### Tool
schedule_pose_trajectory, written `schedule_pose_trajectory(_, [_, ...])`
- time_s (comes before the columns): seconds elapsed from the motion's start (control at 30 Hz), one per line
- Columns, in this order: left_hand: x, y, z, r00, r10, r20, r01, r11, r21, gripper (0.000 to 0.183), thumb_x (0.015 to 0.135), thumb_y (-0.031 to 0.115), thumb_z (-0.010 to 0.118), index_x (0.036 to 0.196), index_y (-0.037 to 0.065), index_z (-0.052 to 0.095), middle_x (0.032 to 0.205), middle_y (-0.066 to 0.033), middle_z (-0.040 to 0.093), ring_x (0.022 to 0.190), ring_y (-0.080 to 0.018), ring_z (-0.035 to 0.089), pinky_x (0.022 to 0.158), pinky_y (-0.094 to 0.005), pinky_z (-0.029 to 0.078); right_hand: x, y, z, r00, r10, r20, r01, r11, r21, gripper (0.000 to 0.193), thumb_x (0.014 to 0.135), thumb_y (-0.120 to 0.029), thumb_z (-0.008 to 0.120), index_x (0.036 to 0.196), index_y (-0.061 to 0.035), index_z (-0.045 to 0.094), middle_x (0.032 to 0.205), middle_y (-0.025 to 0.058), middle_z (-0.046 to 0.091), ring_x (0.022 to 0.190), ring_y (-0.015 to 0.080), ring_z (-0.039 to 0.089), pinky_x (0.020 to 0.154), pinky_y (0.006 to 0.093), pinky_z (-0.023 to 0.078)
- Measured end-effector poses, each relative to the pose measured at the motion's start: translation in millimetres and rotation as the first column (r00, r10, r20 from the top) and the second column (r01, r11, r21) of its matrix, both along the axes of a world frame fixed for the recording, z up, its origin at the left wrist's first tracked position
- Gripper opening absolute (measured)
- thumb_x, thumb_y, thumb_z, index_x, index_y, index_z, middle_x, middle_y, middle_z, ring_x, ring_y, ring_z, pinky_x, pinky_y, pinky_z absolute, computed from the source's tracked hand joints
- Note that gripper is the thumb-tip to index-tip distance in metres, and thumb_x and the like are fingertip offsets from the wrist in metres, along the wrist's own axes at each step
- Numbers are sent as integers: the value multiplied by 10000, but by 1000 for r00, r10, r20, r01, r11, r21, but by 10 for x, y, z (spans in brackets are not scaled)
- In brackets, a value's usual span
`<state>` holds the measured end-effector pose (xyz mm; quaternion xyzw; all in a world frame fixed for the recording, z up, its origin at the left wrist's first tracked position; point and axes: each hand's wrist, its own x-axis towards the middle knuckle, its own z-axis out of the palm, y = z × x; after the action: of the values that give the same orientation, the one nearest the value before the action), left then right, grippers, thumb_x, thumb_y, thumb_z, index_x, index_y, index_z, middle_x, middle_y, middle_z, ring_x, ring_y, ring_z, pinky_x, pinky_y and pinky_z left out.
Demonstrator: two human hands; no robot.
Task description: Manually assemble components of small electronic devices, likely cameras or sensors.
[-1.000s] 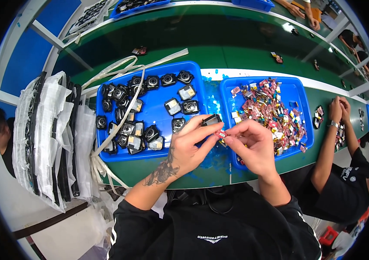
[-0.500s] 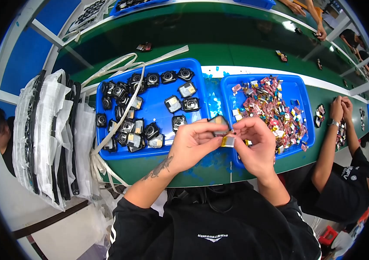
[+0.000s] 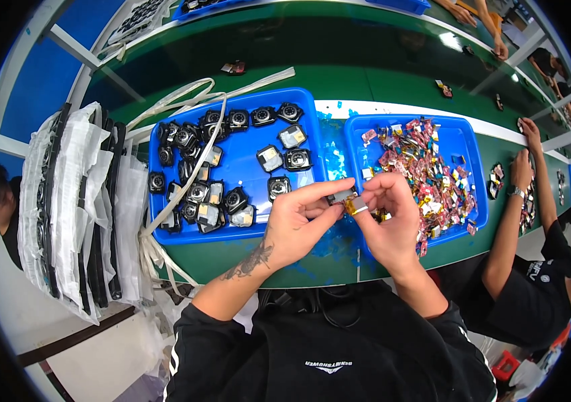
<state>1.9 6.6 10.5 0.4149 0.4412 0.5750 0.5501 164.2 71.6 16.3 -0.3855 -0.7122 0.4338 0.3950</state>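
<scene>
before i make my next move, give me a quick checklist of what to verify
1. Left hand gripping the dark case: ok
2. Right hand on the silver-and-gold piece: ok
3. Piece separated from the case: cannot tell, fingers hide where they meet
4. Bare space in the left tray: ok
5. Co-worker's nearer hand apart from yours: ok

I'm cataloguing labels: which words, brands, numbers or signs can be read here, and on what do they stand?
Printed words aren't copied out here; this is where they stand:
Wearer's black shirt: white lettering, upside down, with a pointed emblem.
Neighbour's black shirt: white lettering and a round emblem.
Silver-and-yellow piece, black round-faced units: any marks too small to read.
</scene>
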Motion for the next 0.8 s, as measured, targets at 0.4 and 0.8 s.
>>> schedule_pose_trajectory(0.4, [-11, 47, 29, 986, 11, 164, -7, 1000, -25, 432, 955, -50, 489, 1377, -9, 405, 1231, -155, 608, 1095, -175, 626, 878, -292, 554, -95, 132, 102, 988, 155, -19, -156, 978, -141, 402, 812, 29, 707, 1175, -26, 542, 948, 60, 653, 843, 102, 638, 670, 222, 523])
schedule_pose_trajectory(0.8, [-667, 179, -74, 31, 418, -908, -332, 861, 385, 319, 900, 151, 621, 1194, 28, 616, 1136, -131, 613, 1003, -330, 583, 850, -398, 497, -366, 1375, 191, 904, 416, 98, -360, 864, -352, 386, 858, -14, 648, 1215, 6, 500, 904, 111, 718, 799, 130, 679, 721, 233, 503])
